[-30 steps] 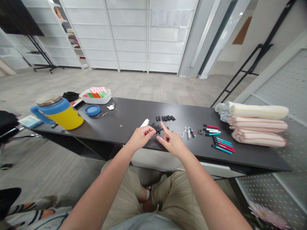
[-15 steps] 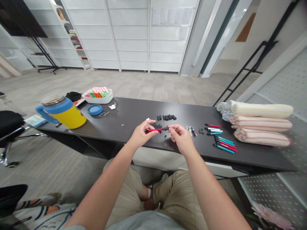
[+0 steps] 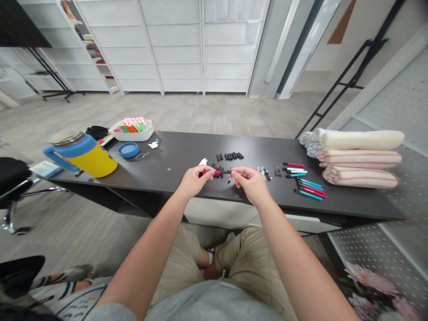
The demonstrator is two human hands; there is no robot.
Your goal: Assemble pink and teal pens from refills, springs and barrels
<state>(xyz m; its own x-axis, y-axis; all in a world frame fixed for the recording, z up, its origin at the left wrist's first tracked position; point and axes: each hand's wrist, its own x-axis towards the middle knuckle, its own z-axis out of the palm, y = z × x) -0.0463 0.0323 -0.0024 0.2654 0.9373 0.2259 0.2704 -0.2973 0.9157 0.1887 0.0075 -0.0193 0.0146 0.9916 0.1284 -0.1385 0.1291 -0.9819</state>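
Note:
Between the two hands, just above the front of the dark table, a red pen barrel (image 3: 217, 172) lies sideways. My left hand (image 3: 192, 183) is closed round its left end, which the fingers partly hide. At the right, the barrel runs into a slim black pen part (image 3: 226, 171), and my right hand (image 3: 250, 182) pinches the far end of it. The two parts line up straight; whether they are fully joined I cannot tell. Behind the hands lie several short black pieces (image 3: 234, 156) in a row, and more black pieces sit right behind the pen, partly covered.
Right of my hands are small pen tips (image 3: 265, 173), a pile of tiny springs (image 3: 278, 171) and several red, white and teal pens (image 3: 310, 189). Rolled towels (image 3: 361, 158) stack at the right end. A yellow-blue mug (image 3: 88, 158), a blue lid (image 3: 128, 150) and a white basket (image 3: 143, 135) stand left.
The black part in my right hand now sits in a straight line with the red barrel. My hands have levelled, and the camera view has shifted slightly.

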